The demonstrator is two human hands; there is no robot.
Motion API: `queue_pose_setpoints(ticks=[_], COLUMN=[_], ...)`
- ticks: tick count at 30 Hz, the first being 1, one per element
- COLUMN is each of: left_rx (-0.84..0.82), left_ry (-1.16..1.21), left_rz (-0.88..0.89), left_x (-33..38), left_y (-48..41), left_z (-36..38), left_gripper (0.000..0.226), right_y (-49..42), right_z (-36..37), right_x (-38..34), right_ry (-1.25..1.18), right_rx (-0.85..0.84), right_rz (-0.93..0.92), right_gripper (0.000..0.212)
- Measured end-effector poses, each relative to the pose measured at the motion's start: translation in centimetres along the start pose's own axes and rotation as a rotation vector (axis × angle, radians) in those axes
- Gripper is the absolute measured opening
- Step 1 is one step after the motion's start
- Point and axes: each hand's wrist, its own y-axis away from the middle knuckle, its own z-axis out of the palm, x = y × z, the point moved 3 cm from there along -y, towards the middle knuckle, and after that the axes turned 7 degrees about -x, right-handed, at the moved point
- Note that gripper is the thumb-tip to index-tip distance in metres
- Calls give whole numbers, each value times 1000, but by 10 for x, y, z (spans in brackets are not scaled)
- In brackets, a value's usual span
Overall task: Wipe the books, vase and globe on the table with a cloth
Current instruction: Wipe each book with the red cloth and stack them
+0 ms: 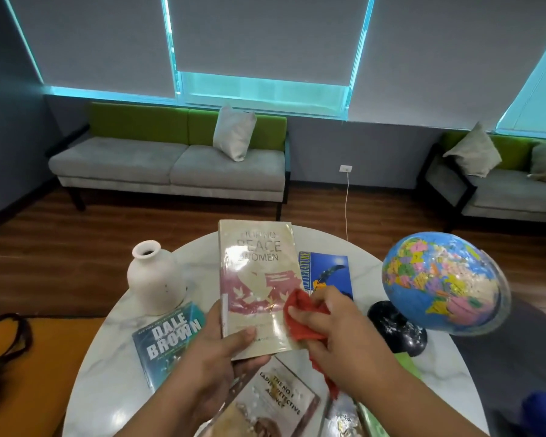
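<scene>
The "Peace Women" paperback (pixel 257 285) is held up above the round marble table (pixel 108 357), cover facing the camera, tilted slightly. The left hand (pixel 216 351) grips its lower left corner, thumb curled across the cover and the other fingers hidden behind. The right hand (pixel 338 332) is closed around a bunched red cloth (pixel 300 313), pressing it against the lower right of the cover. The cover is glossy, apparently plastic-wrapped, and throws glare; judged slick, light and somewhat flexible, so a grip near the spine edge with support behind seems best against bending under wiping pressure. Flat on the table lie the Dale Brown paperback (pixel 164 335) at left, the blue literature book (pixel 327 272) behind the held one, and the "No. 1 Ladies' Detective Agency" book (pixel 275 402) nearest the camera. The white ceramic vase (pixel 153 279) stands upright at far left, touching or just beside the Dale Brown book; likely heavy and breakable, best steadied at the body. The globe (pixel 438 282) tilts on its black base (pixel 397 329) at right; it probably spins, so it needs holding at the base.
</scene>
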Motion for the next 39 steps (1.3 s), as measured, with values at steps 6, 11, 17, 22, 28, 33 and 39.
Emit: queue_pose_setpoints(ticks=[6, 11, 17, 22, 28, 33, 39], left_rx=[-16, -12, -34, -52, -67, -68, -102], left_ry=[2, -22, -33, -32, -39, -55, -44], left_rz=[-2, -16, -28, -40, -62, -60, -86], left_x=[6, 3, 4, 6, 5, 2, 2], left_y=[3, 3, 3, 0, -1, -4, -5], left_z=[3, 3, 1, 1, -3, -5, -2], left_gripper=[49, 51, 50, 50, 50, 50, 59], right_y=[4, 6, -3, -16, -23, -22, -29], right_z=[-10, -5, -12, -24, -24, -17, -25], right_x=[1, -12, -13, -1, -7, -16, -13], right_ry=[73, 194, 252, 269, 284, 294, 309], right_rx=[-2, -116, -163, -72, -145, -236, -182], right_rz=[20, -26, 28, 139, 97, 28, 54], right_gripper=[43, 47, 50, 51, 48, 51, 47])
